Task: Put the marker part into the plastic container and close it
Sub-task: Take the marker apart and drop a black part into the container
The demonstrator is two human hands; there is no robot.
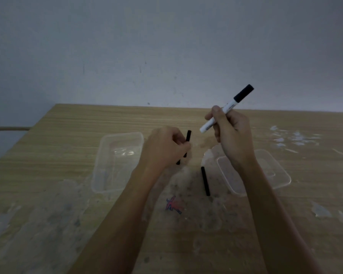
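Observation:
My right hand [233, 135] holds a white marker body [226, 108] with a black cap end pointing up and to the right, above the table. My left hand [164, 148] pinches a thin black marker part [188, 136]; a second dark tip shows below the fingers. Another black rod-shaped part [205, 180] lies on the table between my forearms. A clear plastic container [117, 161] sits open to the left of my left hand. Its clear lid [273, 175] lies flat at the right, partly hidden under my right wrist.
The wooden table [67, 135] has worn pale patches and a small red and blue scribble [173, 205] near the middle front. A grey wall stands behind the table's far edge. The table's left edge runs diagonally past the container.

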